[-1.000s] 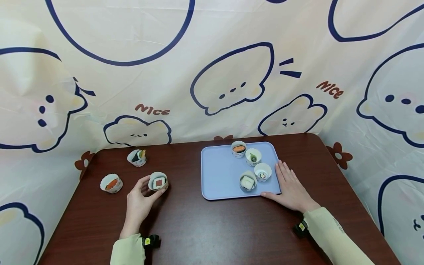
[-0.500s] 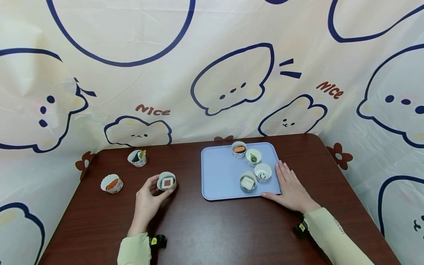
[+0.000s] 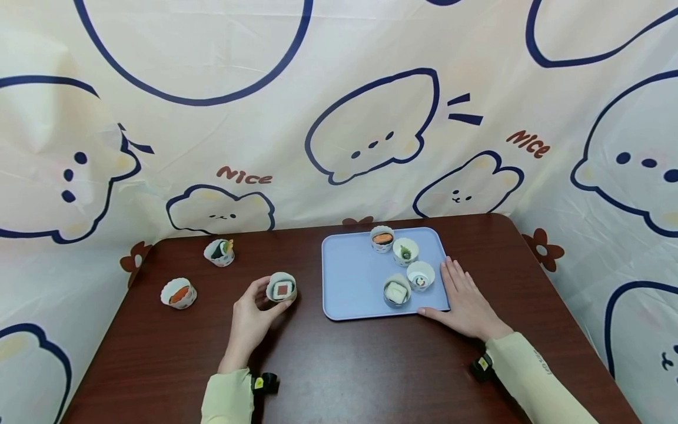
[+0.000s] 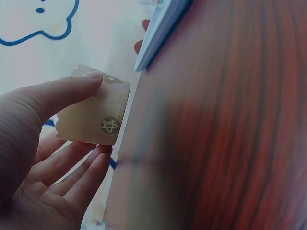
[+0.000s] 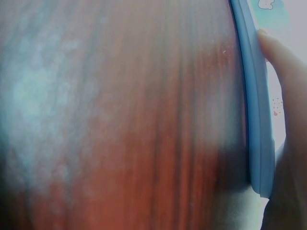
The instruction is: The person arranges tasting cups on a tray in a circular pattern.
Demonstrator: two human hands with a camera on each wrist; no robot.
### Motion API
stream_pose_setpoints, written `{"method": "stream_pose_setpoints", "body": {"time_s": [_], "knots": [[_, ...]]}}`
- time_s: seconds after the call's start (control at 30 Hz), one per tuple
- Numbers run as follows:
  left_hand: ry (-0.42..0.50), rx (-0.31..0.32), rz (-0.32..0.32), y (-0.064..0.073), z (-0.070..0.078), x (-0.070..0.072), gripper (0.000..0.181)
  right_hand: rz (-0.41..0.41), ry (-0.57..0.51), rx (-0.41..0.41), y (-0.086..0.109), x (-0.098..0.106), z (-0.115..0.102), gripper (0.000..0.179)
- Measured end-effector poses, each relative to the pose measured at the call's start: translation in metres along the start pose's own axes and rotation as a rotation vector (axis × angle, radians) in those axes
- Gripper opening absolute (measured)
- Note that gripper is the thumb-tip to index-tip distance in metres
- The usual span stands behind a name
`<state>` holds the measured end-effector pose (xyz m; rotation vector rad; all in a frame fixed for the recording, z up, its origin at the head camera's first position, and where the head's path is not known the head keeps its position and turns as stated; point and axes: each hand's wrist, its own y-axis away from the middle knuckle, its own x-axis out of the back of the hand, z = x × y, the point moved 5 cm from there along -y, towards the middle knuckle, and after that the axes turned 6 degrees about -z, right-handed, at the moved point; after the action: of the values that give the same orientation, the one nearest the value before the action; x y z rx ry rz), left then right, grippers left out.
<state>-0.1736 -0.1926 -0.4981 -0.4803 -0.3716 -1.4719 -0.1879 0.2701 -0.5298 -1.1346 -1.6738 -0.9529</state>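
Between thumb and fingers, my left hand (image 3: 251,324) grips a paper cup (image 3: 281,287) with a square white sushi piece, red in its middle. In the left wrist view the cup (image 4: 93,112) shows a star mark on its side and appears raised off the table. My right hand (image 3: 466,303) lies flat with straight fingers along the right edge of a blue tray (image 3: 344,277), its thumb at the front corner. In the right wrist view the thumb (image 5: 280,57) touches the tray rim (image 5: 256,96). Several cups of sushi stand on the tray's right half, one holding a white piece (image 3: 395,292).
Two more sushi cups stand at the table's left: one with an orange piece (image 3: 179,294), one with a dark-wrapped piece (image 3: 219,252) farther back. The brown table (image 3: 339,365) meets a printed cloth (image 3: 296,147) behind and at both sides.
My left hand has moved steadily to the right with the sushi cup, closer to the tray. The right hand, the tray and the other cups have stayed in place.
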Motion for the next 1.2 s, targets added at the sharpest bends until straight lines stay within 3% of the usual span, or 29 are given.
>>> {"method": "stream_pose_setpoints", "body": {"time_s": [0.23,0.5,0.73,0.97,1.2], "knots": [[0.020,-0.051,-0.042,-0.002,0.010,-0.015,0.064,0.000,0.001,0.003,0.000,0.000,0.000,0.125],[0.042,-0.061,-0.077,-0.005,0.022,-0.031,0.062,-0.002,0.004,0.001,-0.001,0.001,-0.001,0.125],[0.071,-0.115,-0.088,-0.007,0.037,-0.046,0.063,-0.002,0.003,0.003,0.000,0.000,0.000,0.125],[0.085,-0.113,-0.124,-0.007,0.044,-0.061,0.061,-0.003,0.003,0.000,0.000,0.000,0.000,0.125],[0.104,-0.156,-0.146,-0.009,0.053,-0.074,0.064,-0.009,0.006,-0.004,-0.001,-0.001,0.001,0.126]]}}
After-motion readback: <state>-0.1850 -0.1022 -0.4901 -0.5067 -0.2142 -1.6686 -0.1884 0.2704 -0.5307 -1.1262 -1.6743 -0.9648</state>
